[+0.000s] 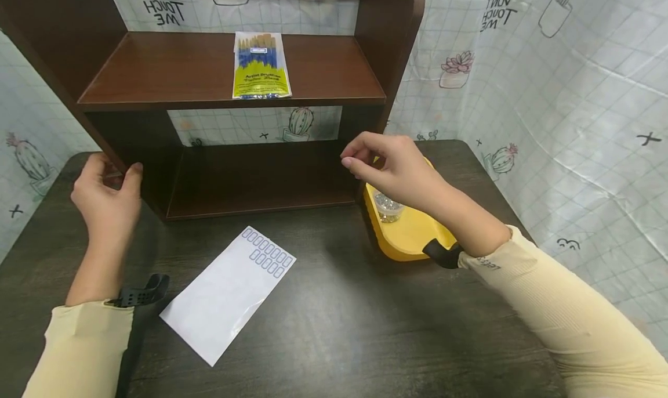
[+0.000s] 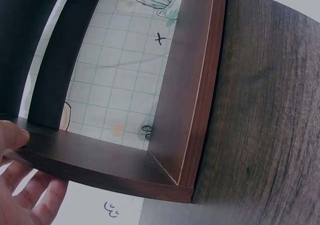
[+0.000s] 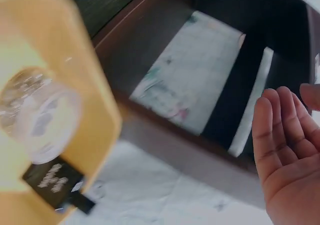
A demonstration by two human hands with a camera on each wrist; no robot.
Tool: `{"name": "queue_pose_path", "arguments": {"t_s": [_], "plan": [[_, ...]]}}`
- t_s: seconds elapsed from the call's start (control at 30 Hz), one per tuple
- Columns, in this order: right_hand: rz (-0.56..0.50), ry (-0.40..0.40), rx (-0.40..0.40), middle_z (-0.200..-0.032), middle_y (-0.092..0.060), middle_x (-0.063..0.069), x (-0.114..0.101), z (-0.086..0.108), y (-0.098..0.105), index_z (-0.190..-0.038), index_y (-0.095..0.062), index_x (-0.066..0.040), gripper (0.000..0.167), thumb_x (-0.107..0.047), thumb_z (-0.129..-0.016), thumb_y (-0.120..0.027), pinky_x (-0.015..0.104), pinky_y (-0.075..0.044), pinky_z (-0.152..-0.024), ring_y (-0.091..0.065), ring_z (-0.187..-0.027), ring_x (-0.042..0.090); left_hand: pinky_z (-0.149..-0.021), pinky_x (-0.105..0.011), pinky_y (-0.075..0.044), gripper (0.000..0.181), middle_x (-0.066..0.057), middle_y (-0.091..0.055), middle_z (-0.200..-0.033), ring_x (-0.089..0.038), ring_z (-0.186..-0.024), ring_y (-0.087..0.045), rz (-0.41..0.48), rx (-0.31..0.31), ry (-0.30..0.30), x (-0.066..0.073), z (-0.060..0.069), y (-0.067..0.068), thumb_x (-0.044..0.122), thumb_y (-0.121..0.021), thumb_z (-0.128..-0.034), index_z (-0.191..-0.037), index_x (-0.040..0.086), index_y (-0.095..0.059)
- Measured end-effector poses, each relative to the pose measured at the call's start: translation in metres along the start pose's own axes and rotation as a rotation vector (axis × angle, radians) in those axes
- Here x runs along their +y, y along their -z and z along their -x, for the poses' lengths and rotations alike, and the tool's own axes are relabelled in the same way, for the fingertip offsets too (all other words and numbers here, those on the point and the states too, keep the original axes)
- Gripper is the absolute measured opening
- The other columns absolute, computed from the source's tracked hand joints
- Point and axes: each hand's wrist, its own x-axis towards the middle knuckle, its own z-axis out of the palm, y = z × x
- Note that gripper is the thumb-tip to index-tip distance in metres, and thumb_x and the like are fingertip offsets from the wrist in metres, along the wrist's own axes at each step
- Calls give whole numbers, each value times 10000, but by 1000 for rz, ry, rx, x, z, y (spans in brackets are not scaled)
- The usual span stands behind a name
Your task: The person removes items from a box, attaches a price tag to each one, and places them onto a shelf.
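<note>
A dark brown wooden shelf unit (image 1: 167, 73) stands at the back of the table. My left hand (image 1: 106, 203) grips its left side panel by the front edge, thumb on the inner face and fingers outside, as the left wrist view also shows (image 2: 37, 192). By the unit's right side my right hand (image 1: 388, 160) hovers with bent fingers and holds nothing. In the right wrist view its fingers (image 3: 282, 125) are loosely extended, apart from the shelf. Under that hand sits a yellow tray (image 1: 412, 235) with a clear round tub (image 1: 388, 209) of glittery bits.
A clear packet of artist brushes (image 1: 261, 67) rests on the upper shelf. On the dark table (image 1: 334, 328) lies a white envelope-like sheet (image 1: 219, 305) with small printed boxes. A black tag (image 3: 52, 182) is in the tray. Patterned cloth (image 1: 563, 125) hangs behind.
</note>
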Motion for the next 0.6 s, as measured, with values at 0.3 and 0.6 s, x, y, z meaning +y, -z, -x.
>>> {"name": "queue_pose_path", "arguments": {"t_s": [0.3,0.6], "plan": [[62,-199,13,-894,-736,82,61,19,15,-1031,-747,-66,114,-167,-1001,-704,181,-479,-690,-609,-758,66,-773,-123,-390,257,389,-479,-887,164,-827,-497,10,0,-2,0,-1,0,267,-662,-1000,-1202,118,-715],[170,-475,18,-1066,-750,207,112,25,36,-1107,-689,-24,282,-291,-1018,-665,196,-458,-673,-648,-833,165,-742,-129,-390,188,379,-491,-875,152,-807,-506,25,-1,1,0,-1,1,257,-665,-993,-1139,149,-715]]}}
